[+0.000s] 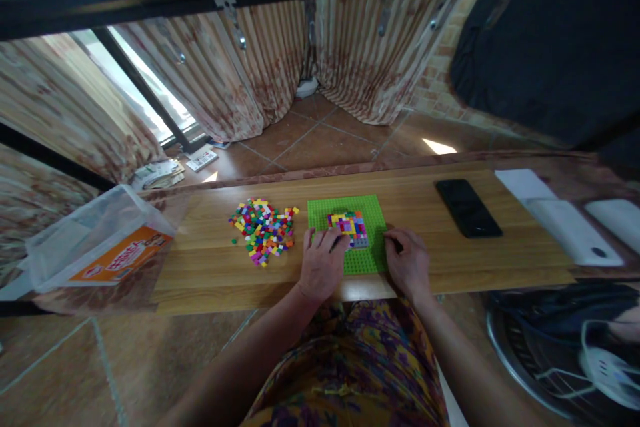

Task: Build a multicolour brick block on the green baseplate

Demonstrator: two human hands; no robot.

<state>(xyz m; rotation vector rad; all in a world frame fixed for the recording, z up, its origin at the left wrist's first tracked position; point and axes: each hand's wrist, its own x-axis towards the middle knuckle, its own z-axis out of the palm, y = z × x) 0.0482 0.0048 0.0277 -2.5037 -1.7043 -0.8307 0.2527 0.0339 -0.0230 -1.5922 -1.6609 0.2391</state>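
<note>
A green studded baseplate (320,211) lies on the wooden board in front of me. On it sits a smaller block of colourful bricks (351,227) in rows, with grey studs showing along its lower right. My left hand (321,263) rests over the plate's left part, fingers curled at the brick block's left side. A small dark thing shows by its fingertips, too unclear to name. At the plate's right edge is my right hand (409,261), its thumb and forefinger pinched together on the rim. A pile of loose small bricks (265,228) in many colours lies left of the plate.
The wooden board (210,287) spans the view. A black phone (468,207) lies to the right, with white boxes (575,230) past it. A clear plastic tub (100,237) with an orange label stands at the left end. Striped curtains (270,73) hang behind.
</note>
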